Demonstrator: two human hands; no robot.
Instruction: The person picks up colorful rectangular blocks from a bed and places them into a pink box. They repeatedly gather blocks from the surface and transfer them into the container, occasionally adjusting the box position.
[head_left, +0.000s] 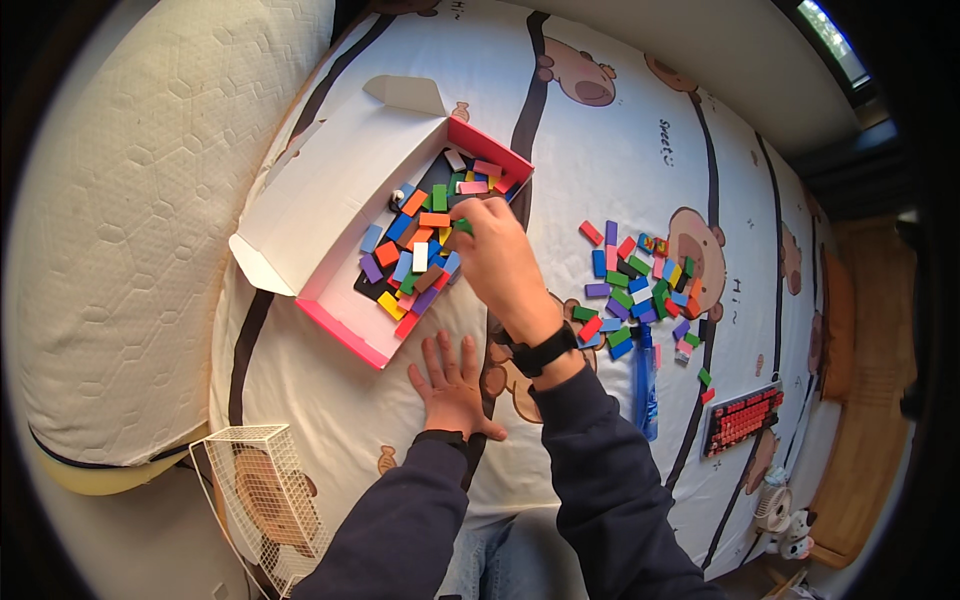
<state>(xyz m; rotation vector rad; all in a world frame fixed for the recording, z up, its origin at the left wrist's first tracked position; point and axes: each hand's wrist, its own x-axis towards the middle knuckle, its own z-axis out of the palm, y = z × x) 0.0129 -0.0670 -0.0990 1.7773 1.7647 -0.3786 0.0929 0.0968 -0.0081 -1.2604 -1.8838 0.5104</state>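
Note:
My right hand (487, 240) is over the right side of an open pink-and-white cardboard box (337, 326). Between its thumb and fingers shows a green block (463, 225), partly hidden by the hand. Small rectangular coloured blocks lie heaped in the box, among them a white block (421, 256) and a yellow block (391, 306). Under them is a flat black object (370, 288), mostly covered. Palm down on the printed bed sheet (360, 397), my left hand (454, 390) rests with fingers spread, just below the box and holding nothing.
Right of my hands, many more blocks (641, 292) are scattered on the sheet beside a blue plastic bottle (645, 390). Farther right lies a red-and-black keyboard (742, 420), with a small fan (772, 510) beyond. A white wire basket (262, 480) stands lower left; a mattress-like pad (150, 225) borders the left.

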